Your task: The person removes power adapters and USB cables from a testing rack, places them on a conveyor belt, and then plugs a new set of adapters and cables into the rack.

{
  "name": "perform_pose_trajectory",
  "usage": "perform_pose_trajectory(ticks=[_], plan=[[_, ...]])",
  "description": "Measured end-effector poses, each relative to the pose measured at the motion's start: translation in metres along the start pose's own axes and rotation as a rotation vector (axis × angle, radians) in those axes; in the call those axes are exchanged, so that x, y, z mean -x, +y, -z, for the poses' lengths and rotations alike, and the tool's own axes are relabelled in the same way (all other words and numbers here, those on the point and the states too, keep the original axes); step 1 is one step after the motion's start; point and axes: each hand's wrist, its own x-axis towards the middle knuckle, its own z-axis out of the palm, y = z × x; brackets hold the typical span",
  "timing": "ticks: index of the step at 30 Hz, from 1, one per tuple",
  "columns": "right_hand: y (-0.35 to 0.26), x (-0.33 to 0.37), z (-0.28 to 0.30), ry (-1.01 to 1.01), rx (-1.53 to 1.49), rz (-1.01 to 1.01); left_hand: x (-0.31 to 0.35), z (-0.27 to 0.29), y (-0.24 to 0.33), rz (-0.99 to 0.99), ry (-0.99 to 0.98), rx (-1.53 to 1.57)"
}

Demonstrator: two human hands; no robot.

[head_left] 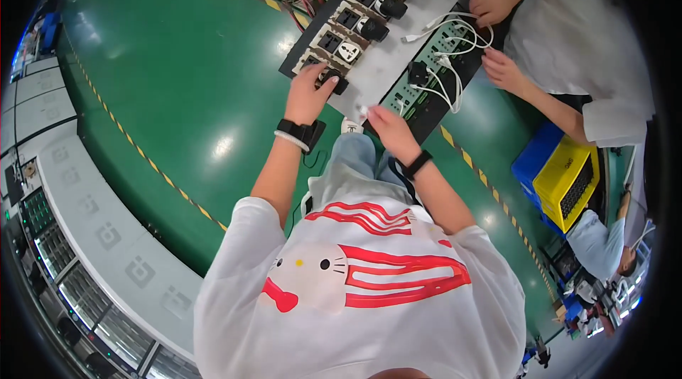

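Note:
My left hand (pixel 310 93) is at the near end of a row of power sockets (pixel 329 41), its fingers closed around a black plug-in adapter (pixel 339 84). How far that adapter sits in its socket is hidden by my fingers. To the right, my right hand (pixel 392 130) pinches a small white cable connector (pixel 363 110) over the bench's near edge. Beside it runs a green panel of ports (pixel 401 98) with white cables plugged in. More black adapters (pixel 372 29) stand in the sockets farther along the row, and one socket has a white face (pixel 348 51).
Across the bench, a co-worker's hands (pixel 497 38) handle looped white cables (pixel 455 31). A black adapter (pixel 418 73) sits on the green panel. Blue and yellow crates (pixel 565 173) stand at the right. A long white counter (pixel 106 223) curves along the left, beyond green floor with striped tape.

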Motion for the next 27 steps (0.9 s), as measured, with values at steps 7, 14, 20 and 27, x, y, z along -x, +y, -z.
perform_pose_trajectory(ticks=[7,14,20,27], plan=[[-0.007,-0.042,-0.010,-0.009,0.104,-0.076,-0.012,0.001,0.001,0.147,-0.168,-0.088],[0.009,-0.040,-0.037,0.102,-0.241,-0.247,-0.014,0.001,-0.002,0.144,-0.206,-0.051],[0.003,-0.035,-0.049,0.256,-0.222,-0.141,-0.012,0.003,0.001,0.163,-0.208,-0.052],[-0.010,-0.036,-0.069,0.392,0.029,-0.029,-0.010,0.001,0.008,0.169,-0.193,-0.053]])
